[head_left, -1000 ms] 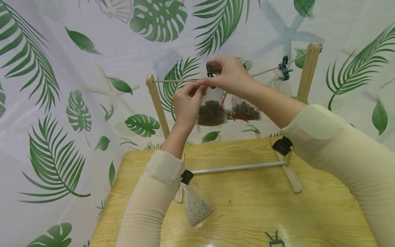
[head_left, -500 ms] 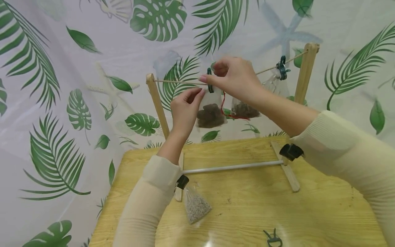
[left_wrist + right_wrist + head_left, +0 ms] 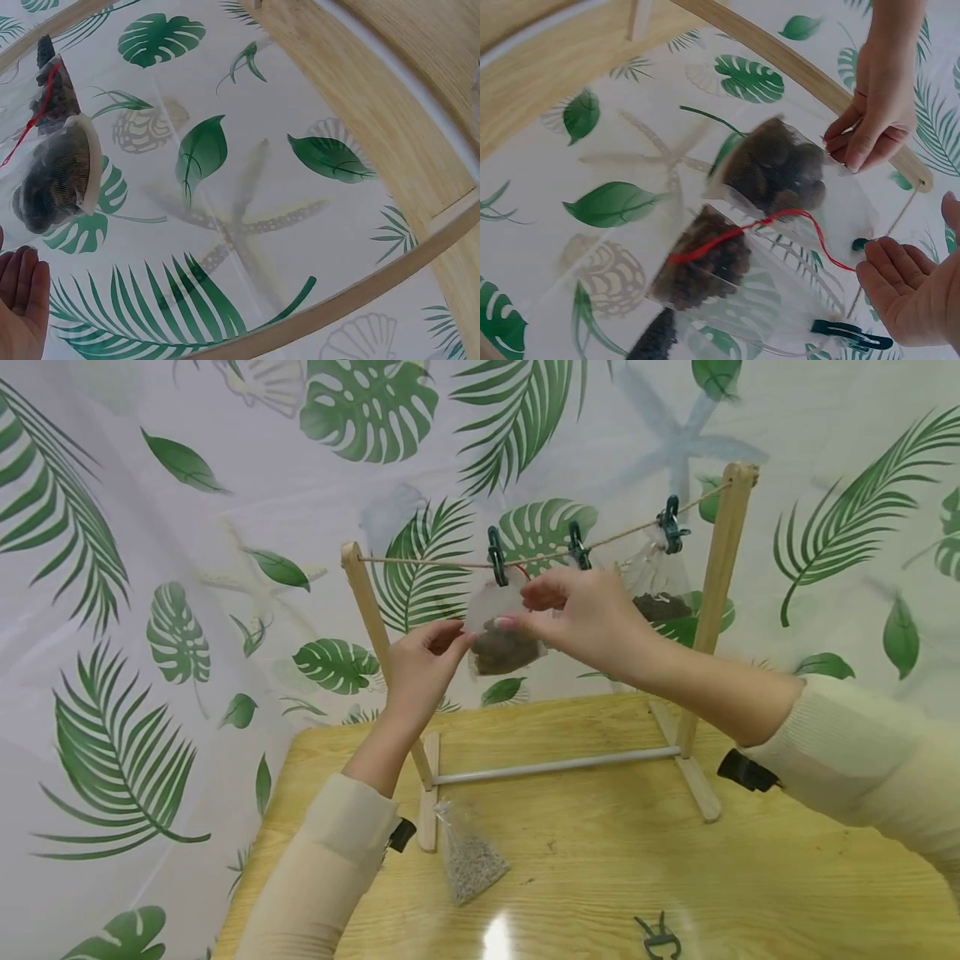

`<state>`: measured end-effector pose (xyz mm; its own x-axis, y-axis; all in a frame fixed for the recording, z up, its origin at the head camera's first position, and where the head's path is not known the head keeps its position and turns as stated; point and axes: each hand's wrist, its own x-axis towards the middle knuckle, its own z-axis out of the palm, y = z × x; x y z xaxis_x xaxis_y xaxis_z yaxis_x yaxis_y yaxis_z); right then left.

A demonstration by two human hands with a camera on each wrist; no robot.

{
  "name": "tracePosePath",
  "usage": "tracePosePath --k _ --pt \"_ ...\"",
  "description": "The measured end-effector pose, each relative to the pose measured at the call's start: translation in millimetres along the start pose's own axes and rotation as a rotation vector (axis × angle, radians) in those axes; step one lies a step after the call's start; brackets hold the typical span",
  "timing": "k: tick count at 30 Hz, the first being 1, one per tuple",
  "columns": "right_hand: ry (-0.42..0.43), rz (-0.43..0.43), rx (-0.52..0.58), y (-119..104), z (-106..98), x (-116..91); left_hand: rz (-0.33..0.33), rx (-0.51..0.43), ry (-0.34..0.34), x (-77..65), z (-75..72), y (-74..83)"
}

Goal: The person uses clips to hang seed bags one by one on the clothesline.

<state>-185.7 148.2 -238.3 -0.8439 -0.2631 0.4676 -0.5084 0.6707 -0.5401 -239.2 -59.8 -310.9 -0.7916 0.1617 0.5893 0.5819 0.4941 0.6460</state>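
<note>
A mesh drawstring bag of dark stones [image 3: 506, 650] hangs from the rope [image 3: 420, 561] by a dark green clip [image 3: 497, 556]. My left hand [image 3: 420, 672] pinches its left edge between thumb and fingers. In front of its right side is my right hand [image 3: 592, 614], its fingers extended and thumb apart, as the right wrist view shows. A red drawstring [image 3: 802, 214] runs near those fingertips. Behind that hand, a bag of reddish-brown chips [image 3: 712, 270] hangs from a second clip [image 3: 577, 545]; the head view hides most of it.
Wooden posts [image 3: 720, 577] carry the rope above a wooden table [image 3: 585, 852]. At the right, a clip [image 3: 671, 524] holds a bag of dark grains [image 3: 660, 603]. A clear bag of pale grains [image 3: 474, 864] and a loose clip [image 3: 660, 941] lie on the table.
Both hands have come down from the clip and rope to the stone bag's body. The clip stays on the rope, now uncovered, and the second clip has come into view.
</note>
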Motion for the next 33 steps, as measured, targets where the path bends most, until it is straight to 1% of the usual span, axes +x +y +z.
tracePosePath --k 1,4,7,10,13,15,18,21,23,25,27,29,31,33 --pt "-0.015 -0.003 -0.004 1.9 2.1 -3.4 -0.003 -0.007 -0.002 -3.6 -1.8 -2.1" --pt "-0.079 0.023 -0.020 8.1 6.9 -14.0 -0.018 -0.001 -0.010 -15.4 -7.4 -6.9" --pt "-0.135 0.074 -0.044 14.5 9.4 -25.4 -0.013 0.001 -0.027 -27.2 -11.2 -12.4" --pt "-0.164 0.095 -0.087 22.3 13.1 -37.4 -0.015 0.013 -0.059 -39.1 -12.8 -19.9" --pt "-0.167 0.057 -0.128 31.2 19.0 -50.0 -0.015 0.019 -0.069 -51.8 -12.9 -28.3" --pt "-0.173 0.022 -0.152 36.8 23.0 -59.3 -0.012 0.012 -0.064 -60.1 -11.7 -34.2" --pt "-0.197 -0.001 -0.196 45.7 29.7 -73.6 -0.027 -0.002 -0.056 -72.7 -8.4 -44.2" --pt "-0.235 0.003 -0.258 55.0 37.9 -87.6 -0.078 -0.004 -0.073 -86.5 -5.0 -54.1" --pt "-0.265 0.015 -0.271 60.4 43.2 -96.1 -0.119 -0.001 -0.096 -95.1 -3.3 -59.6" --pt "-0.285 0.032 -0.265 66.1 48.6 -104.2 -0.164 -0.002 -0.123 -103.3 -2.2 -64.7" --pt "-0.292 0.045 -0.235 71.5 54.2 -112.0 -0.193 -0.006 -0.141 -109.7 -1.8 -70.0" --pt "-0.294 0.053 -0.208 77.0 59.5 -119.6 -0.217 0.001 -0.150 -114.9 -2.8 -75.6" --pt "-0.296 0.052 -0.205 82.0 64.9 -126.9 -0.232 0.021 -0.153 -119.1 -4.7 -81.8" --pt "-0.313 0.054 -0.208 85.8 69.9 -133.6 -0.260 0.047 -0.156 -123.6 -7.5 -87.3"
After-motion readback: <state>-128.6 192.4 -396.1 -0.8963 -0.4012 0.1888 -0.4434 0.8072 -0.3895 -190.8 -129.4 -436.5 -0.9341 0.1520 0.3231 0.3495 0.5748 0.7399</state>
